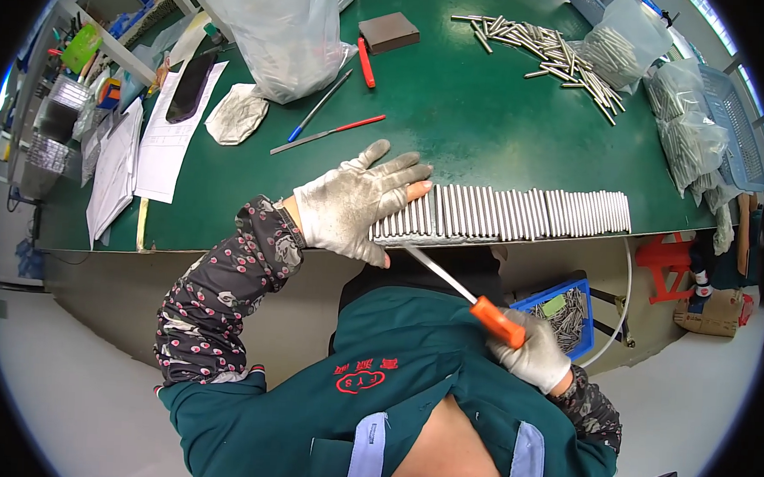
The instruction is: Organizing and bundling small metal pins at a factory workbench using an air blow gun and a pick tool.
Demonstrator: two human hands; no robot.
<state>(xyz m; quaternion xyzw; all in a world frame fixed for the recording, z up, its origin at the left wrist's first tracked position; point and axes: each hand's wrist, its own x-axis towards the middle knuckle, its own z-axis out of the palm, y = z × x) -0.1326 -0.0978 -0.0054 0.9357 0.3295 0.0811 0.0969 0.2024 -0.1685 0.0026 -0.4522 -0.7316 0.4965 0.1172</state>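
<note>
My left hand point(358, 205), in a dirty white glove, lies flat with fingers spread on the left end of a long row of short metal rods point(519, 214) lined up side by side at the near edge of the green table point(456, 114). My right hand point(537, 356), also gloved, is below the table edge and grips the orange handle of a thin metal tool point(469, 298). The tool's shaft points up toward the row's underside near my left thumb.
A loose pile of metal rods point(548, 50) and clear bags of rods point(689, 137) lie at the far right. A big clear plastic bag point(280, 29), a dark block point(389, 32), pens point(324, 104), papers point(169, 131) sit far left. A blue bin of rods point(566, 310) stands under the table.
</note>
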